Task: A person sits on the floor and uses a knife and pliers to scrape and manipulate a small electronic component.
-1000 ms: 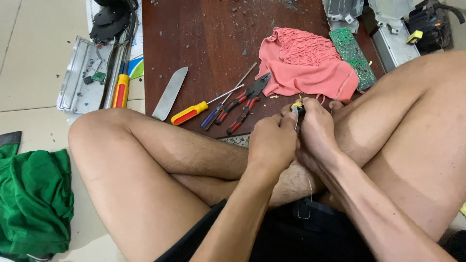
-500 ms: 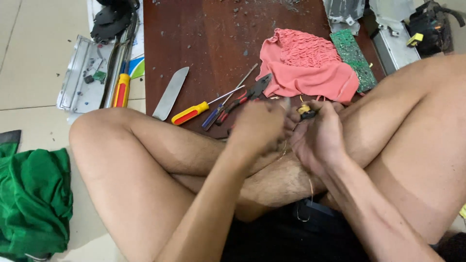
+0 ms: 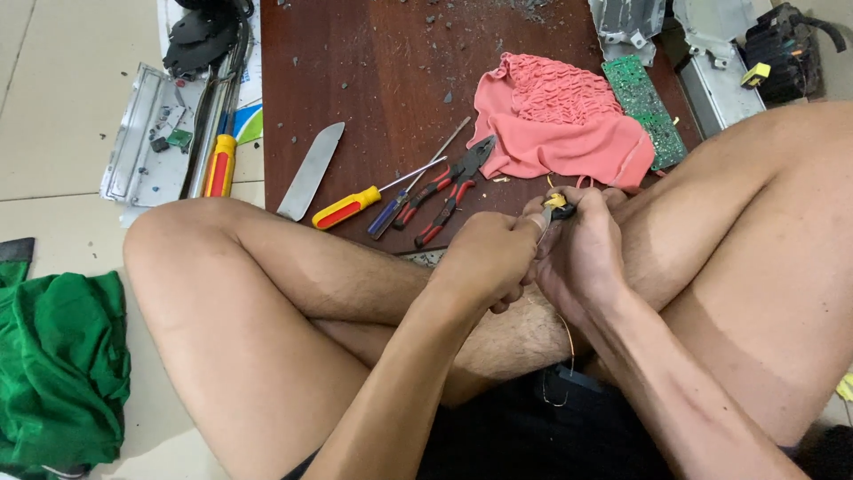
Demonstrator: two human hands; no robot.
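head: both hands (image 3: 538, 258) around yellow-black part (image 3: 558, 206)

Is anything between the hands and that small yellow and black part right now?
Nothing visible. The left hand and right hand both close directly on the small yellow and black part; the pliers lie apart on the board.

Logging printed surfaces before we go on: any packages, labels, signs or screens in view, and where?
Printed sheet or package: upper left, at the wooden board's left edge, partly under tools; white with blue and green patches.
Yellow tag: top right, on a black device; small and square, too small to tell if it is a label.
No signs or screens visible.
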